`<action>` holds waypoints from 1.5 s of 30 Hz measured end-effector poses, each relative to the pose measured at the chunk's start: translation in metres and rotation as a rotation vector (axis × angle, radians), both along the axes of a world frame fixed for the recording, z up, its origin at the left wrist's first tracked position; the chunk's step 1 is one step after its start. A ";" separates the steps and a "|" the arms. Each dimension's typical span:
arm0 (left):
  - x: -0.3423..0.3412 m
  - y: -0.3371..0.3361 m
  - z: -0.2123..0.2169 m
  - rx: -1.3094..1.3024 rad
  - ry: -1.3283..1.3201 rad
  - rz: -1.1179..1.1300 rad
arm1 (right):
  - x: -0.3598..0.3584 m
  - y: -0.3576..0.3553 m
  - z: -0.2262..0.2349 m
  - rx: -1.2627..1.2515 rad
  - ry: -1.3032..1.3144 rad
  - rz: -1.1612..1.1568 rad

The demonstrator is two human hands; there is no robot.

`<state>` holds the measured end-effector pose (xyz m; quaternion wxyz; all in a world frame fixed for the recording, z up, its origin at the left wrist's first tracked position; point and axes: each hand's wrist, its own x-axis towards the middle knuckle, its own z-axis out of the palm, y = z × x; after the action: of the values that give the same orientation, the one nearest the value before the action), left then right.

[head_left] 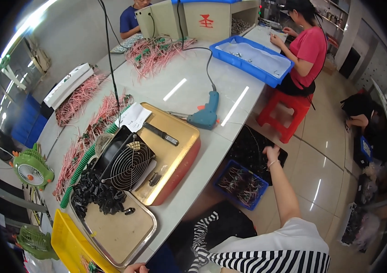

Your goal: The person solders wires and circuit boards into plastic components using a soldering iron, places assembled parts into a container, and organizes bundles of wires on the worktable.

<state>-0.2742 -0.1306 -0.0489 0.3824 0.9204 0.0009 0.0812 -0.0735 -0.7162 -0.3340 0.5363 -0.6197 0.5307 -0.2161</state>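
Observation:
My right arm stretches down past the table's right side. At its end my right hand [271, 154] is over a black bin [253, 144] of dark contents, near its far right side, with thumb and fingers apart and nothing visible in them. A blue basket [259, 204] of small wired parts sits just nearer than that bin. Only a bit of my left hand [137, 268] shows at the lower edge, beside the metal tray [120, 232]; the rest is cut off. On that tray's far end lies a pile of small black plastic parts [95, 193].
A black fan [129, 164] stands by a gold tray [175, 132] holding a black pen-like tool. Beyond lie a teal glue gun [206, 113], a blue tray [273, 81] and pink wire bundles [152, 57]. A yellow bin [68, 236] is near left. One co-worker sits on a red stool [281, 111].

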 end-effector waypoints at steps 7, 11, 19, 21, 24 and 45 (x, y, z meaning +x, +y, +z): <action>-0.002 -0.016 -0.006 -0.063 0.005 -0.078 | 0.095 0.073 0.254 -0.929 -0.708 0.902; -0.007 -0.032 0.001 -0.039 0.012 -0.156 | 0.133 0.164 0.308 -0.297 -0.786 1.423; -0.022 -0.022 -0.015 -0.118 0.141 -0.021 | 0.067 0.121 0.242 -0.192 -0.819 0.849; -0.017 -0.023 -0.016 -0.110 0.166 -0.033 | 0.035 0.059 0.222 -0.120 -0.962 0.770; -0.013 -0.025 -0.016 -0.111 0.208 -0.065 | -0.002 -0.012 0.156 -0.002 -0.882 0.588; -0.001 0.001 -0.065 -0.117 0.479 -0.152 | 0.038 0.183 0.016 0.689 -0.080 0.644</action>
<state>-0.2754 -0.1299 -0.1139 0.4287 0.8873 0.0269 -0.1682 -0.0351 -0.5333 -0.3179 0.7704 -0.5299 0.3313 0.1260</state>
